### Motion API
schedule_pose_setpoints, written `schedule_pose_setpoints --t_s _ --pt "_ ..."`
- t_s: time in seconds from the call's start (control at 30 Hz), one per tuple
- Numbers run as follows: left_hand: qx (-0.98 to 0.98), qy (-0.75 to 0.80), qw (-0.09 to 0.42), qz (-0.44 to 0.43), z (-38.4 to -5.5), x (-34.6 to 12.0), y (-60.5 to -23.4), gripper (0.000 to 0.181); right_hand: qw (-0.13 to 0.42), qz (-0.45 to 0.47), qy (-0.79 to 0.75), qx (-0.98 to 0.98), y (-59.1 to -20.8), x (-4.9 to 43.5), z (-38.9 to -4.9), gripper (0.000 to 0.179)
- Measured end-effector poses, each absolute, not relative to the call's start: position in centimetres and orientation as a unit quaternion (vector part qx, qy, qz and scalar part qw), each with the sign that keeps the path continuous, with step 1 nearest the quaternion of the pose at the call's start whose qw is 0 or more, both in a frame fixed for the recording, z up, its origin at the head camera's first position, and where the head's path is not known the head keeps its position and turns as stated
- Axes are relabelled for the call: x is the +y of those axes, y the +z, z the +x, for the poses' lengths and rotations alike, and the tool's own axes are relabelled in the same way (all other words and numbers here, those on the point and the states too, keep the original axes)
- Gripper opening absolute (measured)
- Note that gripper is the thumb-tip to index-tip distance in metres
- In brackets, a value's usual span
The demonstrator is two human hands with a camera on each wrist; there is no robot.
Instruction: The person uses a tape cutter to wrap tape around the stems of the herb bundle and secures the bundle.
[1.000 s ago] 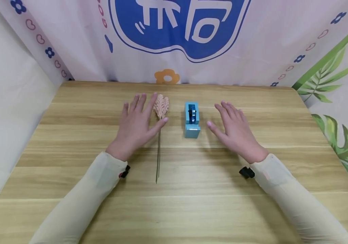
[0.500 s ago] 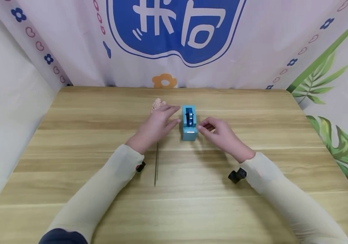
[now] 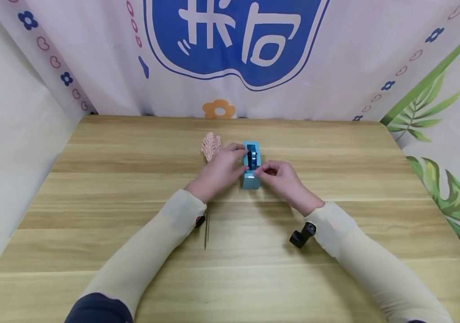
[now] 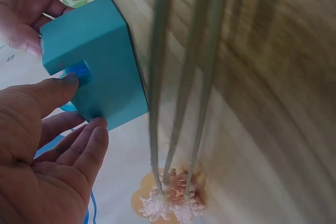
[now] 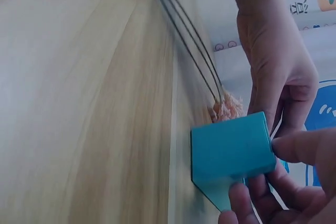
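Note:
A light-blue tape dispenser [image 3: 251, 181] with a dark-blue tape roll [image 3: 253, 155] stands on the wooden table. My left hand [image 3: 221, 170] holds it from the left; in the left wrist view the thumb lies at the notch in the dispenser's side [image 4: 115, 85] and the fingers touch its edge. At its front right, my right hand [image 3: 284, 179] has curled fingers, with thumb and forefinger at the cutter end. No loose tape can be made out between them. Pink fluffy flowers [image 3: 210, 146] on thin stems [image 3: 206, 229] lie left of the dispenser, partly under my left hand and forearm.
The table [image 3: 133, 179] extends to both sides and toward me. Behind it hangs a white cloth [image 3: 335, 67] with a blue emblem, and a leaf-patterned cloth [image 3: 448, 188] is at the right. Black wrist cameras [image 3: 302, 235] sit at the cuffs.
Both hands have come inward from either side of the dispenser and now touch it. The right fingers have curled from spread. The dispenser and flowers stay in place.

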State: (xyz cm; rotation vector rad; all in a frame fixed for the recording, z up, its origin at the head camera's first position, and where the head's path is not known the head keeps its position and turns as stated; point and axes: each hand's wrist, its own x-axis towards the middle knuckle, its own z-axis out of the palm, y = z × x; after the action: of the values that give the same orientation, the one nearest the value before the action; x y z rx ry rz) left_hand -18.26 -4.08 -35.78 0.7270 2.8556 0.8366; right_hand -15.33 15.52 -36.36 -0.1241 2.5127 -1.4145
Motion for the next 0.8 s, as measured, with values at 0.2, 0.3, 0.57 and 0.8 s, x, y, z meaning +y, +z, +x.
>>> schedule_pose_setpoints --t_s 0.2,0.3,0.57,0.8 --pt "0.93 0.277 0.04 0.237 -18.37 -3.78 -35.72 0.048 0.137 -0.014 -0.521 0.842 -36.29 15.52 -15.37 0.025" --pt "0.933 0.272 0.038 0.234 -18.37 -3.63 -35.66 0.047 0.149 0.0 -0.538 0.829 -36.19 15.48 -15.32 0.026" --pt "0.938 0.267 0.033 0.217 -18.21 -3.45 -35.62 0.046 0.181 0.04 -0.584 0.791 -35.89 15.36 -15.61 0.026" --pt "0.939 0.268 0.035 0.215 -18.28 -3.49 -35.75 0.046 0.194 0.064 -0.607 0.768 -35.44 15.15 -15.73 0.03"
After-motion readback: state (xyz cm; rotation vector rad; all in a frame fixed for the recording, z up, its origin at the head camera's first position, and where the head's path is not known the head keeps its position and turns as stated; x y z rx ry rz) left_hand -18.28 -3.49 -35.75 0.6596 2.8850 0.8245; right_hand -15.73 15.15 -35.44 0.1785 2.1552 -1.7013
